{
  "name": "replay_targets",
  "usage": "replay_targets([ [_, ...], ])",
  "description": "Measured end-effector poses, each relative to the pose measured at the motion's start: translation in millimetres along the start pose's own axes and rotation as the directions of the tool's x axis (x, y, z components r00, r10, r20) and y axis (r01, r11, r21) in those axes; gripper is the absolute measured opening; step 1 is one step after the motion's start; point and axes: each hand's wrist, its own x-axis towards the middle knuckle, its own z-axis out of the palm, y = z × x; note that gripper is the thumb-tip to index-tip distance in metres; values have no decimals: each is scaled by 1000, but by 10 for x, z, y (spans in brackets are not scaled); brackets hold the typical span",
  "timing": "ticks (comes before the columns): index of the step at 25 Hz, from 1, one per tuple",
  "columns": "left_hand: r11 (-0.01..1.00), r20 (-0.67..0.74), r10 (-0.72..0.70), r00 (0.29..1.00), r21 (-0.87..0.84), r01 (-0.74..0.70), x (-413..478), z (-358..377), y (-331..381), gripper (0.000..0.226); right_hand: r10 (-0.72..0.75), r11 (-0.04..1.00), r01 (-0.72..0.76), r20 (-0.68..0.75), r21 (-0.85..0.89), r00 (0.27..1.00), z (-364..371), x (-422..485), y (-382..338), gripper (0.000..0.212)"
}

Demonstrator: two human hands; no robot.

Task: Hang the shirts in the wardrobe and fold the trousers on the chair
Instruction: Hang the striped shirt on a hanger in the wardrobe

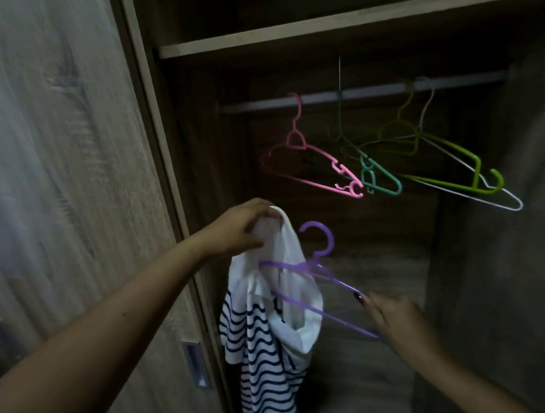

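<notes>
The purple hanger [310,265] seems only partly fed into the striped shirt [266,352]. Its far arm could snag the neck or slip out, since the right hand [398,319] grips just the near end. The left hand [242,227], fingers curled, pinches bunched white cloth at centre frame. The shirt hangs limp in the lower centre, white on top and navy-striped below, before the open wardrobe [344,22], under its rail [370,91].

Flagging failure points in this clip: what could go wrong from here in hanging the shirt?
The purple hanger is not yet seated in the striped shirt, bunched in the left hand; it could slip off. The right hand holds only the hanger's end, so it may twist. Empty hangers crowd the rail and might snag.
</notes>
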Motion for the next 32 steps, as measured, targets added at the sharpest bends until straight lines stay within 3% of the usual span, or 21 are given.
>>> replay_targets([
  [3,963,111,15,994,-268,15,-65,-40,71,44,-22,990,24,-14,140,1000,-63,101,-267,30],
  [5,878,193,53,980,-477,46,-144,-134,77,37,-47,966,59,-52,251,998,-178,154,-339,24],
  [7,833,78,50,996,-554,1,-213,-221,91,34,-70,945,96,-94,313,993,-279,180,-381,27],
  [8,897,-35,50,998,-437,-60,-223,-263,84,32,-88,937,123,-121,326,989,-306,185,-394,28],
  [9,978,-100,98,990,-176,-115,-219,-284,66,31,-100,930,145,-148,339,984,-317,180,-391,28],
  [11,935,-34,206,978,301,-186,-213,-227,63,47,-98,922,156,-179,354,979,-308,159,-353,28],
  [13,914,-17,217,976,353,-197,-200,-97,52,54,-56,946,118,-204,303,977,-336,168,-298,33],
  [16,928,-125,205,971,339,-152,-150,0,65,31,-11,996,48,-418,80,909,-415,147,-293,21],
  [18,945,-173,156,973,311,-97,-122,-15,63,31,-158,987,123,-505,-102,848,-357,26,-357,22],
  [20,961,-201,136,970,265,-79,-109,-67,75,35,-202,978,171,-365,-115,909,-135,-180,-438,27],
  [22,979,-222,130,966,182,-90,-128,-145,105,38,112,986,-95,-123,135,986,158,-349,-479,31],
  [23,984,-236,135,962,143,-103,-151,-182,117,40,298,932,-290,-7,219,954,289,-398,-474,34],
  [25,989,-263,131,956,102,-108,-213,-243,94,43,506,814,-529,154,241,849,456,-384,-346,21],
  [26,991,-272,123,954,90,-102,-253,-265,35,42,550,772,-590,218,237,806,455,-341,-253,14],
  [28,990,-269,116,956,104,-91,-358,-283,-138,36,617,639,-693,316,334,721,324,-187,-2,24],
  [30,976,-248,117,962,205,-66,-493,-241,-328,37,651,401,-758,422,515,631,83,-11,115,21],
  [32,939,-234,154,960,338,-69,-623,-134,-488,44,639,262,-746,469,613,610,-136,175,150,17],
])
